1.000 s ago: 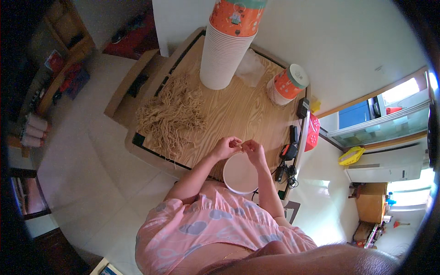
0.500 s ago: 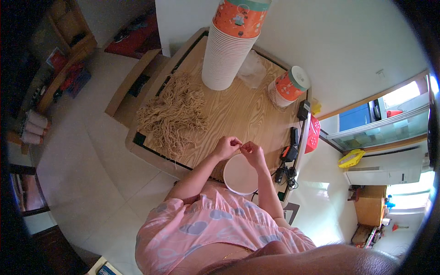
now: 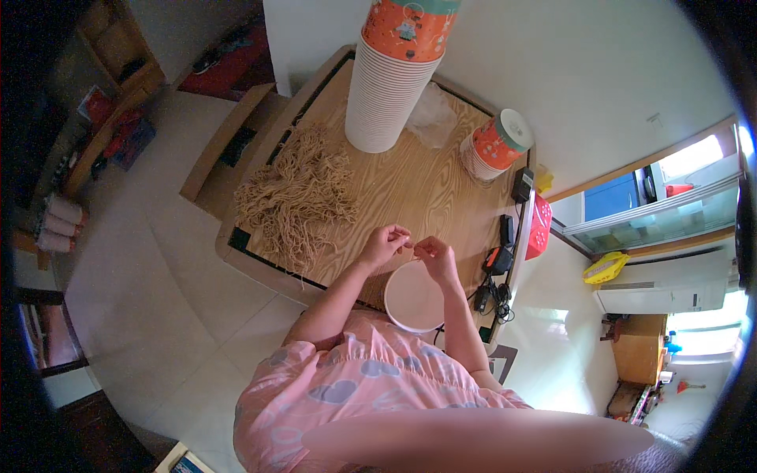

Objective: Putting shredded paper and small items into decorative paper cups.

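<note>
Over the table's near edge, my left hand (image 3: 386, 243) and my right hand (image 3: 434, 257) are held close together, a small gap between them. Both have their fingers pinched. Whatever lies in the fingertips is too small to make out; a thin strand may hang there. Just below my hands stands a round white paper bucket (image 3: 415, 296), its open mouth facing up and its inside bare. Left of my hands, a tangled heap of beige cords (image 3: 303, 197) spreads over the wooden table (image 3: 398, 197).
A tall stack of paper buckets (image 3: 386, 94) rises at the back, beside a crumpled clear plastic bag (image 3: 432, 117). Farther right sits a short upside-down stack of orange buckets (image 3: 497, 143). Black adapters and cables (image 3: 495, 298) lie along the right edge, near a red plastic stool (image 3: 538, 227).
My hands have drawn slightly apart, the left one moving up and to the left. The bucket, cords and stacks stay where they were.
</note>
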Tool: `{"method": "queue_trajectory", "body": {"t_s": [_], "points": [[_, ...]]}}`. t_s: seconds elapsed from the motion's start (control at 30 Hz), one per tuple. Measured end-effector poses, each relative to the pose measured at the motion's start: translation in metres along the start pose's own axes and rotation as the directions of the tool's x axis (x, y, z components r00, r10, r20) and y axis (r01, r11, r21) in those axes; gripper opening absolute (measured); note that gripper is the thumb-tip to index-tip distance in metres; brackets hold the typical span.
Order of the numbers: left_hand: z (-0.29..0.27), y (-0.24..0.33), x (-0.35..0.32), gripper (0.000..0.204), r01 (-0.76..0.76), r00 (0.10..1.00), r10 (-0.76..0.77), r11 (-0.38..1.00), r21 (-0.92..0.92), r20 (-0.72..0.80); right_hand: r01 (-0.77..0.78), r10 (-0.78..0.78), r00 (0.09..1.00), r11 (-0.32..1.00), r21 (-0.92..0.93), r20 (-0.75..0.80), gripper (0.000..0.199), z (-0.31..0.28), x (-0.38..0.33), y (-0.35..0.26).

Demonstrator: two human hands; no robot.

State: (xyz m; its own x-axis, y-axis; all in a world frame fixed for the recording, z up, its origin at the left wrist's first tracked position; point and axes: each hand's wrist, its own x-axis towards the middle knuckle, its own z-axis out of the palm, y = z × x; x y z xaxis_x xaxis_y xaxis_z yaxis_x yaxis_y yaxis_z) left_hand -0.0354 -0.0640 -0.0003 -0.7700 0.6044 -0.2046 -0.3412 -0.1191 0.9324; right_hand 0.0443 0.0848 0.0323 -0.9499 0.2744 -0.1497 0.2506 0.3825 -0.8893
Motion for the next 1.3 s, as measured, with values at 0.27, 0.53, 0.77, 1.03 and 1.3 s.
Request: {"method": "queue_trajectory", "body": {"t_s": [0.27, 0.53, 0.77, 1.03, 1.3], "points": [[0.0, 0.01, -0.006, 0.014, 0.03, 0.999, -0.033, 0.991, 0.128, 0.022, 0.033, -0.036, 0.999, 0.996, -0.08, -0.032, 0.01, 0.001, -0.001, -0.002], [0.008, 0.001, -0.001, 0.011, -0.083, 0.996, 0.089, 0.978, 0.191, -0.024, 0.05, -0.054, 0.998, 0.995, -0.088, -0.042, 0.006, 0.004, -0.004, -0.014], [0.024, 0.008, -0.004, 0.01, -0.397, 0.8, 0.6, 0.528, 0.751, 0.002, 0.214, -0.251, 0.966, 0.908, -0.359, -0.058, 0.009, 0.004, 0.003, -0.013], [0.009, -0.012, 0.011, 0.016, -0.239, 0.955, 0.297, 0.792, 0.562, -0.013, 0.059, -0.052, 0.998, 0.963, -0.262, 0.032, 0.014, 0.0, 0.006, 0.004], [0.003, -0.012, 0.014, 0.016, -0.105, 0.99, 0.134, 0.908, 0.405, -0.042, -0.044, 0.044, 0.996, 0.999, 0.008, -0.079, 0.016, -0.007, 0.011, 0.019]]}}
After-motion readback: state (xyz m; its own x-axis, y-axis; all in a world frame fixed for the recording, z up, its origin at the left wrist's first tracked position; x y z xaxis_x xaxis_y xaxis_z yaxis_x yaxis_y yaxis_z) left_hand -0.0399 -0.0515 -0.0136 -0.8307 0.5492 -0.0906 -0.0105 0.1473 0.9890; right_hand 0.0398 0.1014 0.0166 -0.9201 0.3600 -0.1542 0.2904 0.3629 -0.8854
